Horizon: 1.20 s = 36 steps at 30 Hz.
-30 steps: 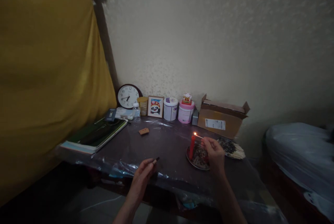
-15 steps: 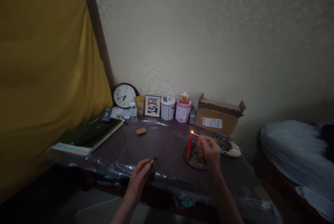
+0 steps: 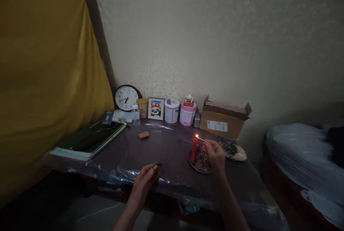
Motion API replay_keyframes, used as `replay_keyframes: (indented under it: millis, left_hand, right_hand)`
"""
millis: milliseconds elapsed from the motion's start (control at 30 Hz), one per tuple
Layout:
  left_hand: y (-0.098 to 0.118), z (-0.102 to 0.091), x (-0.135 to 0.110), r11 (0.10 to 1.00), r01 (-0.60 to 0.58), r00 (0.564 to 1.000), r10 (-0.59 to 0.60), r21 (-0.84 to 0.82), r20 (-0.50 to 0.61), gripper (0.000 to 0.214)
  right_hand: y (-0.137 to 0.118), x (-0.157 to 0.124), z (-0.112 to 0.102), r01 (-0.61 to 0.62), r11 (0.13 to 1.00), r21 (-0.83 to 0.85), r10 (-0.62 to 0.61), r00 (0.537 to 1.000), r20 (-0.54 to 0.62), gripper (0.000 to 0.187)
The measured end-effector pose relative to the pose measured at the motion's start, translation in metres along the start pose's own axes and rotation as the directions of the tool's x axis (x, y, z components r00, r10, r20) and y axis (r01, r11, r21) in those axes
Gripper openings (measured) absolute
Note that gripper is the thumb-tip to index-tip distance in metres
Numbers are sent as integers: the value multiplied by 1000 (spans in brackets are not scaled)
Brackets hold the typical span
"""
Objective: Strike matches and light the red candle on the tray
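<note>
My right hand [image 3: 215,155] pinches a burning match [image 3: 200,138], its flame at the wick end of a red candle [image 3: 194,151]. The candle stands upright at the left side of a round metal plate [image 3: 199,170] with dark, speckled residue on it. My left hand [image 3: 145,178] is closed on what looks like a small matchbox [image 3: 159,165]; only its dark end sticks out past the fingers. That hand hovers near the table's front edge, to the left of the plate.
Behind the right hand lies a plate of matchsticks [image 3: 238,152]. A cardboard box [image 3: 228,121], two tins [image 3: 172,112], a framed panda picture [image 3: 156,109] and a clock [image 3: 127,97] line the wall. A brown piece [image 3: 143,135] and books [image 3: 88,141] lie on the plastic-covered table [image 3: 166,148].
The match flame has come down slightly towards the candle's top. My left hand has turned the small box a little. The view has shifted slightly.
</note>
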<state>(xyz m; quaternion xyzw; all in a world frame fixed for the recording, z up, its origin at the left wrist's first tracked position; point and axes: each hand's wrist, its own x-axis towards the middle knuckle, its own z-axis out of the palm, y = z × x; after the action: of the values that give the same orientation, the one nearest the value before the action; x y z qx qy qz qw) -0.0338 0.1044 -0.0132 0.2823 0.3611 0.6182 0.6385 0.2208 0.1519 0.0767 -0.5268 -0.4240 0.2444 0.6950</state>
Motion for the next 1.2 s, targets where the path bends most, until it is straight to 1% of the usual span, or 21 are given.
replay_keyframes:
  millis: [333, 567, 800, 1000, 1200]
  left_hand:
    - [1, 0, -2, 999, 1, 1000, -1, 37, 2, 30]
    - [-2, -2, 1, 1000, 2, 1000, -1, 16, -4, 29]
    - [2, 1, -3, 1000, -5, 1000, 5, 22, 15, 28]
    - [1, 0, -1, 1000, 4, 1000, -4, 12, -7, 29]
    - [1, 1, -2, 1000, 4, 1000, -4, 15, -1, 29]
  right_hand:
    - [1, -1, 0, 10, 1000, -21, -10, 1000, -5, 25]
    - [4, -1, -2, 10, 999, -39, -10, 1000, 2, 26]
    - [1, -2, -2, 3, 999, -36, -3, 1000, 0, 26]
    - [-4, -4, -1, 26, 999, -32, -27, 999, -21, 25]
    - [-4, -3, 0, 54, 998, -20, -55, 998, -26, 28]
